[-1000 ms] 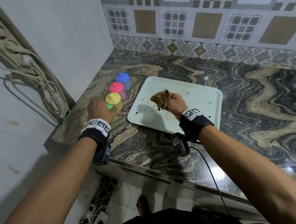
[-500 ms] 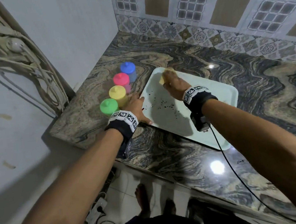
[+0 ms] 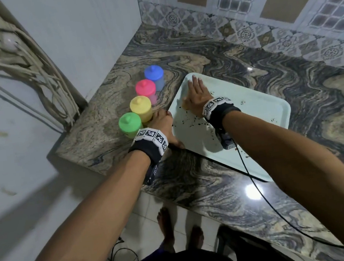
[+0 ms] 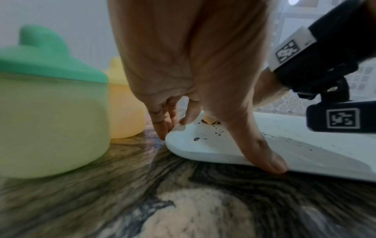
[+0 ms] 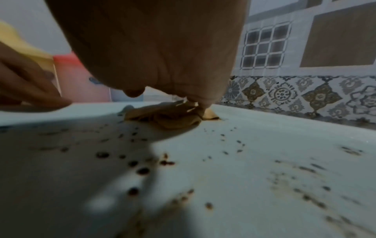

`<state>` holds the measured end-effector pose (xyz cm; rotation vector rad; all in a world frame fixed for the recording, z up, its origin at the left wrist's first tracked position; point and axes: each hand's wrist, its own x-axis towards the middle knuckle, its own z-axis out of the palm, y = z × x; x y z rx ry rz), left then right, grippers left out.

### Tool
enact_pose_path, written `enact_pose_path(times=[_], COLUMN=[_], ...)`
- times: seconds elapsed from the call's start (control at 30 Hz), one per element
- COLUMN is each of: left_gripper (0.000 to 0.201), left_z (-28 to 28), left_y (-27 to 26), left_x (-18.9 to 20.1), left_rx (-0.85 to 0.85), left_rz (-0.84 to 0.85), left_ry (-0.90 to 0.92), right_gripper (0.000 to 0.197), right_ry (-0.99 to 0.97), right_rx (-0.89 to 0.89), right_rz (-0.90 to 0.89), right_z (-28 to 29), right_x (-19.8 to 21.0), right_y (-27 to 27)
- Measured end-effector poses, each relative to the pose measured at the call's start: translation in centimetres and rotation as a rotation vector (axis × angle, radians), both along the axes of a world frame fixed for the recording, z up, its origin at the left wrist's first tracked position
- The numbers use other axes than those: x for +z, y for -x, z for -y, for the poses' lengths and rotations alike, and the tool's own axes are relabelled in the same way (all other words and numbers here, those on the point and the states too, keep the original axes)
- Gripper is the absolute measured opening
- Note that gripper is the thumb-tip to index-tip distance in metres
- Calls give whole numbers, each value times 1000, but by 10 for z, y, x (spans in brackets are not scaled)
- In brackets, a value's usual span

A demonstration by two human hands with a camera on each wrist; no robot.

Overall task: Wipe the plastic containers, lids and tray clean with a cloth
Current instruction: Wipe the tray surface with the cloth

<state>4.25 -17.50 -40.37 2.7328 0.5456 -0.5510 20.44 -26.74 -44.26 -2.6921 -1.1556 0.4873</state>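
A pale mint tray [image 3: 258,114] lies on the marbled counter, strewn with dark crumbs [image 3: 190,123]. My right hand [image 3: 194,92] lies flat on the tray's far left corner, fingers straight, pressing a bunched tan cloth [image 5: 173,117] against it. My left hand [image 3: 162,125] braces the tray's near left corner: straight fingertips [image 4: 162,128] touch the rim and the thumb [image 4: 264,157] presses the front edge. Left of the tray, four lidded containers stand in a row: green [image 3: 130,124], yellow [image 3: 141,108], pink [image 3: 146,90] and blue [image 3: 154,74]. The green one is just beside my left hand.
A white wall with a bundle of cables [image 3: 33,67] closes the left side, and a tiled backsplash [image 3: 241,33] the back. The counter's front edge [image 3: 175,195] runs just below my wrists. A black cable [image 3: 259,189] trails from my right wrist over that edge.
My left hand left the green container and came to the tray's near left corner. My right hand slid the cloth from mid-tray to the far left corner and flattened.
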Motion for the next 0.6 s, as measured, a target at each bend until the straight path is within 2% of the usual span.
enact_pose_path(times=[0.1, 0.13, 0.2, 0.27, 0.37, 0.6], left_gripper=[107, 99, 87, 89, 100, 97], left_z=[4, 6, 9, 9, 9, 8], left_y=[-4, -5, -6, -7, -8, -8], left_x=[1, 1, -1, -1, 0, 4], left_rx=[-42, -52, -67, -81, -82, -100], left_rz=[-36, -36, -27, -27, -52, -78], left_ry=[-67, -95, -148, -168, -145, -105], right_gripper=[89, 89, 77, 69, 68, 68], right_ry=[14, 40, 95, 92, 78, 89], right_rx=[-8, -2, 9, 27, 13, -123], right_rz=[4, 12, 30, 55, 60, 99], right_z=[-1, 0, 3, 12, 38, 122], right_x=[-20, -20, -16, -13, -16, -18], right_y=[7, 7, 6, 0, -13, -29])
